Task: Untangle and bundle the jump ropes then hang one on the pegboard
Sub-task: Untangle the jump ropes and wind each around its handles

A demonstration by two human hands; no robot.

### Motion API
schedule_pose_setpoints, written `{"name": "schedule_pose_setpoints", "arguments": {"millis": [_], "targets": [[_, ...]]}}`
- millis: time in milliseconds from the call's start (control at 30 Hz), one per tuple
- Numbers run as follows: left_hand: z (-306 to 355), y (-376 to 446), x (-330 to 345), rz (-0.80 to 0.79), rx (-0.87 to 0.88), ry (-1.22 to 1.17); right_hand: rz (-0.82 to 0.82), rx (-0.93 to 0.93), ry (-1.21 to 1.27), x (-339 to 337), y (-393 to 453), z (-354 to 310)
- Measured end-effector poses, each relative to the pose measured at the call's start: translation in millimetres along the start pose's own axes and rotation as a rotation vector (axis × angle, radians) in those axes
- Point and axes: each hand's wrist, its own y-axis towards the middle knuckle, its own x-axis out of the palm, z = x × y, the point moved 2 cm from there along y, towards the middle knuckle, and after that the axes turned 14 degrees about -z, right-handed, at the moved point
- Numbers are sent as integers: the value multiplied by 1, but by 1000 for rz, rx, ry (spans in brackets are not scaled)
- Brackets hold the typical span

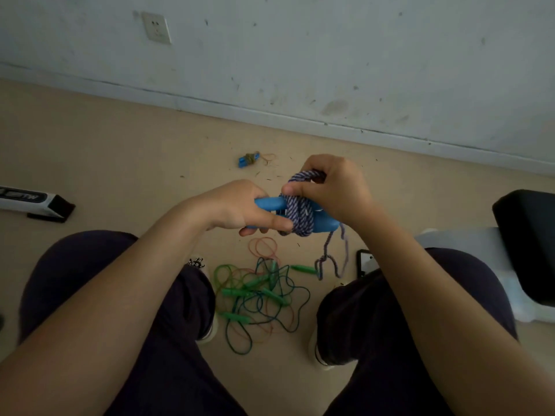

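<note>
A person sits with both knees apart and holds a jump rope up over the tan floor (105, 151). The left hand (237, 210) is closed around the smooth blue plastic handles (270, 203), which lie side by side and point across. The purple and white rope (298, 213) is thick, twisted cord, and it is wound in tight rings around the middle of the blue handles. The right hand (333, 187) is closed too, pinching a loop of that same cord just above the handles. A loose end of the cord hangs down below the handles in a wavy line.

Under the blue handles, on the floor between the two feet, lies a messy pile of thin green jump ropes (258, 298) with slim green handles, all knotted together. Thin orange rubber bands (264, 247) lie in round loops just under the blue handles, touching the top of the pile. Beyond the blue handles, nearer the scuffed white wall (330, 55), sits a small blue bundle (248, 159) with a band around it. To the right of the handles, low down, is a dark phone (365, 261), and past it a black padded seat (528, 235)
</note>
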Motion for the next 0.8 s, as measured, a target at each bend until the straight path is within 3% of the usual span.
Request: {"name": "schedule_pose_setpoints", "arguments": {"millis": [133, 267, 467, 800], "targets": [[0, -3, 3, -31, 9, -3, -87, -6, 209, 5, -2, 2], [3, -5, 3, -29, 64, -55, -163, -87, 269, 7, 1, -2], [2, -5, 1, -8, 132, -177, -253, -21, 465, 0, -3, 0], [3, -5, -2, 143, 243, -467, -233, 70, 1149, -6, -5, 5]]}}
